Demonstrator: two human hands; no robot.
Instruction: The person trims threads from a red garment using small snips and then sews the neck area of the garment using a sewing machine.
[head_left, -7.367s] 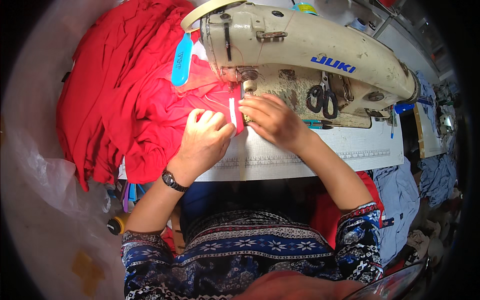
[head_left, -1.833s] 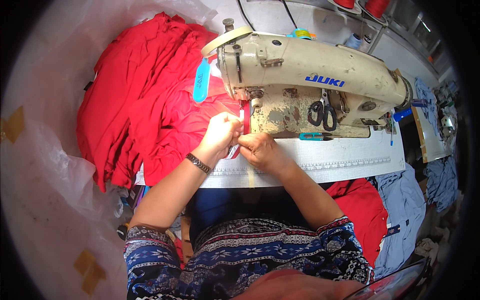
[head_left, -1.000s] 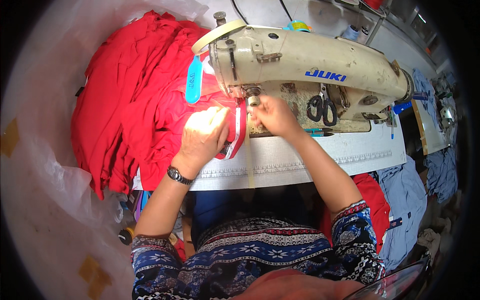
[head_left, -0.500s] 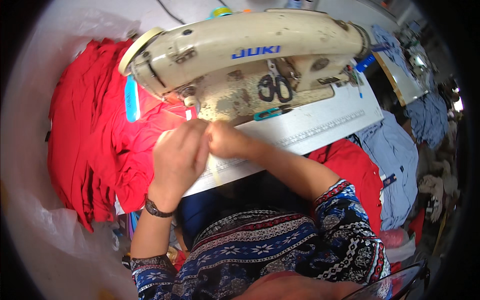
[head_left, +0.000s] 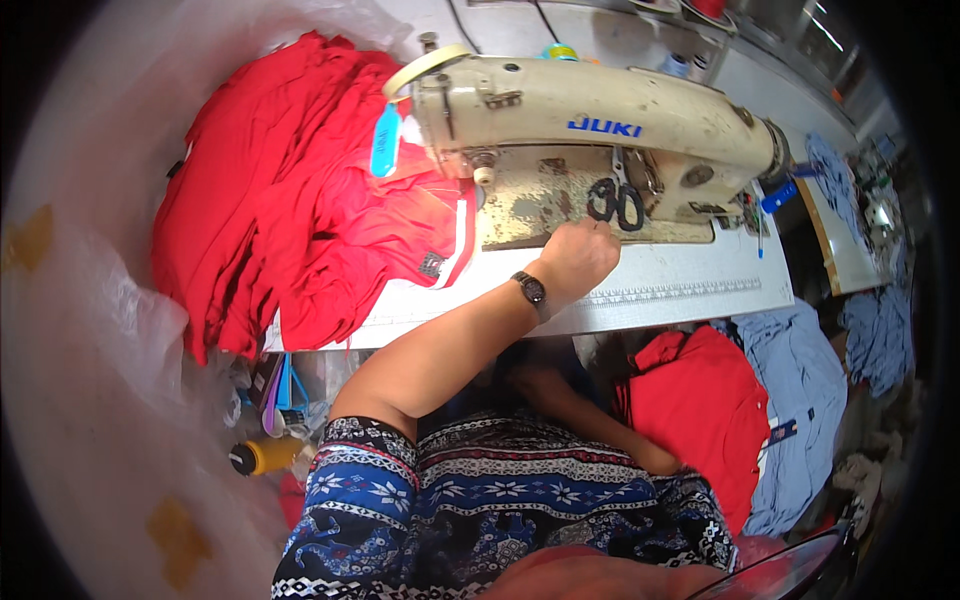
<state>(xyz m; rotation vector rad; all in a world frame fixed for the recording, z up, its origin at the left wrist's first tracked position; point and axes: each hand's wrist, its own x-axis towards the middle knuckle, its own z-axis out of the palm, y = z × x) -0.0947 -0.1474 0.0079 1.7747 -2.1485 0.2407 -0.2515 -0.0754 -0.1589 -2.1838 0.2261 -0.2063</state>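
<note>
On the front of the cream sewing machine (head_left: 600, 110) hang black scissors (head_left: 615, 205), and the left hand (head_left: 578, 262) has its fingers curled right at their handles. The right hand (head_left: 540, 385) sits under the white table (head_left: 680, 285); can't tell its grip. Soft red fabric (head_left: 300, 200) piles up left, crinkly plastic sheet (head_left: 90, 330) beyond.

red garments (head_left: 290, 220) are heaped beside a cream sewing machine (head_left: 600, 110); black-handled scissors (head_left: 615, 203), a white table (head_left: 680, 285) and a blue-and-white patterned sleeve (head_left: 350, 490) are shown.
</note>
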